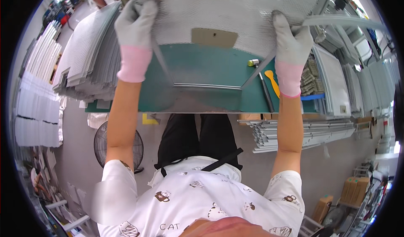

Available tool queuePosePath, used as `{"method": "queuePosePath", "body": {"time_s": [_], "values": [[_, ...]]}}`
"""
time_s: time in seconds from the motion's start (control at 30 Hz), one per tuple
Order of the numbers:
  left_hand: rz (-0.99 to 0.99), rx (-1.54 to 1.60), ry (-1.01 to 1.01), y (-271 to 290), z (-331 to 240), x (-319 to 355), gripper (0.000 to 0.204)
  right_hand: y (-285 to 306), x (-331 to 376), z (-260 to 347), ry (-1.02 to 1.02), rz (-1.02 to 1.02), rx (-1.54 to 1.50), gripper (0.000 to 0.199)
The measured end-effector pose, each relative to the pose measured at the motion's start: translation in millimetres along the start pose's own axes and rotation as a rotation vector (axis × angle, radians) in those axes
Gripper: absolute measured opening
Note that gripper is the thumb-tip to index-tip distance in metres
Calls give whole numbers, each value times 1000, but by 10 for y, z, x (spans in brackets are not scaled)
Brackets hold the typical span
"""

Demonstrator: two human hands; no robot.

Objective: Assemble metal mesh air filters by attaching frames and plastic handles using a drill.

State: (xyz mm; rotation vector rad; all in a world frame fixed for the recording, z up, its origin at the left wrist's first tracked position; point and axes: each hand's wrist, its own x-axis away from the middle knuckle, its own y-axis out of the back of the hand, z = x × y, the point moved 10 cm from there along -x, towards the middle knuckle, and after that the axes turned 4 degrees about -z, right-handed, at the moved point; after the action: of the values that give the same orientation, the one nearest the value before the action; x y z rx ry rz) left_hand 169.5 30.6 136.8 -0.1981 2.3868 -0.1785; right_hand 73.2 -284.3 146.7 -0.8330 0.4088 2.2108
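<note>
A large silver sheet (235,5) with a dimpled, mesh-like surface spans the far part of the workbench. At its left edge my left hand (136,24), in a grey glove with a pink cuff, has its fingers closed on the sheet. My right hand (290,41), gloved alike, grips the right edge with its thumb on top; its other fingers are partly hidden. An olive-brown rectangular plate (214,38) with a small hole shows at the sheet's near edge. Nearer to me, a thin metal frame (206,86) lies on the green mat (193,64), its sides running under the sheet.
Right of the frame lie a hammer (266,91) and an orange-yellow flat tool (272,82), beside a bin of small metal pieces (310,75). Panel stacks stand left (90,47) and right (332,79). Metal profiles (294,136) and a fan (101,142) are below bench level.
</note>
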Motion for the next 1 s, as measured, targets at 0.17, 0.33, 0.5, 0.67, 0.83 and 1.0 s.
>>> {"method": "queuePosePath", "body": {"time_s": [0.17,0.33,0.5,0.67,0.83,1.0], "values": [[36,-48,-77,129,99,-36,23,-10,-24,-68,59,-20,27,43],[45,-193,84,89,309,117,22,-188,32,-78,-83,207,-112,40],[87,-171,209,284,933,683,17,-265,596,-825,-309,334,-104,37],[162,-221,161,266,859,676,27,-151,514,-629,-250,398,-243,42],[315,-456,-534,80,-215,14,25,-46,84,-176,-145,178,-262,29],[221,-15,-7,424,458,37,49,-64,263,-153,-133,116,-231,36]]}}
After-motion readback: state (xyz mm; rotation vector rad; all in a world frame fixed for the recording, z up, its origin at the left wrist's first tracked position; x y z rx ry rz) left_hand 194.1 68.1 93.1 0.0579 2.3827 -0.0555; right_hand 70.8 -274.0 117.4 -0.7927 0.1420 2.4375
